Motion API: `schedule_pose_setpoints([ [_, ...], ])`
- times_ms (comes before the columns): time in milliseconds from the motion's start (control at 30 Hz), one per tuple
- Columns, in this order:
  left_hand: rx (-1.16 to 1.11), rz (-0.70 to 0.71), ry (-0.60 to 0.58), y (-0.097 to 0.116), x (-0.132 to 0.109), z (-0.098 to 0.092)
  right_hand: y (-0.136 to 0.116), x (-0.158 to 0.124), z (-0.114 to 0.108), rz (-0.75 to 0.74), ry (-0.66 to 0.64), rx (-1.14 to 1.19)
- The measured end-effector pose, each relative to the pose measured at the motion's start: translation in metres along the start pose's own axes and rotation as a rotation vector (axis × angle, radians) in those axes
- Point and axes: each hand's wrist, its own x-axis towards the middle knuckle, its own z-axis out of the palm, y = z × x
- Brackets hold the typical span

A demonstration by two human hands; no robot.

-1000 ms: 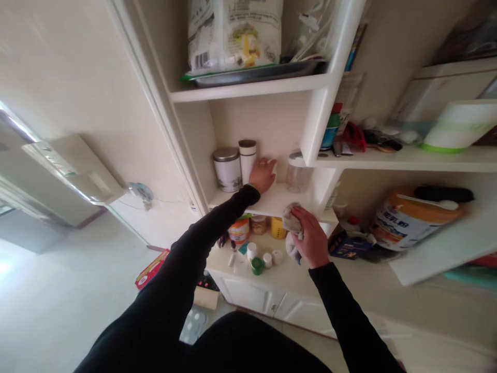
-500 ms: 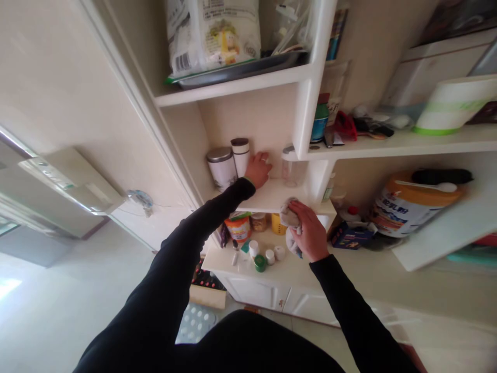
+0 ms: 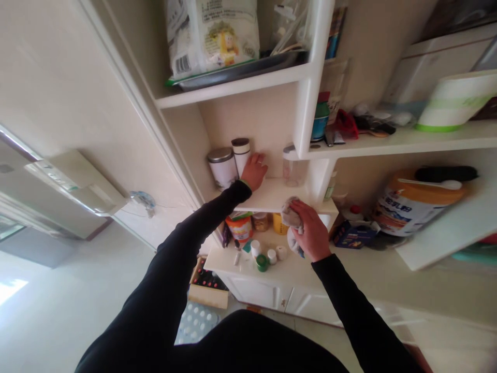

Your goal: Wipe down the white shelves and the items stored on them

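Left hand slid leftward on shelf, grip spread, touched brown-lidded tumbler. Right hand stayed, grip bunched round cloth at shelf edge, right of left grip.

Open shelf space runs between the tumbler and glass jar; a canister blocks left.

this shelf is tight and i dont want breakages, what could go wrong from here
The left hand sits beside the tall lidded cup; a nudge might tip it into the metal-lidded canister. The right hand bunches a cloth at the shelf edge, near the glass jar; a sweep could knock it onto the small bottles below.
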Motion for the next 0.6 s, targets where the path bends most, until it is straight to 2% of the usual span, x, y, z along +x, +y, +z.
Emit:
schedule_pose_setpoints([
  [133,-0.063,-0.002,0.021,0.003,-0.003,-0.001,0.000,0.000,-0.001,-0.018,0.013,-0.005],
  [233,-0.224,-0.028,0.091,0.016,-0.001,0.004,0.000,0.000,-0.001,-0.033,0.025,-0.014],
  [400,-0.816,-0.264,0.090,0.048,0.020,0.032,0.001,-0.002,-0.001,-0.052,0.018,-0.052],
  [600,-1.004,-0.306,0.104,0.068,0.047,0.056,0.002,-0.003,-0.004,-0.060,0.003,-0.070],
])
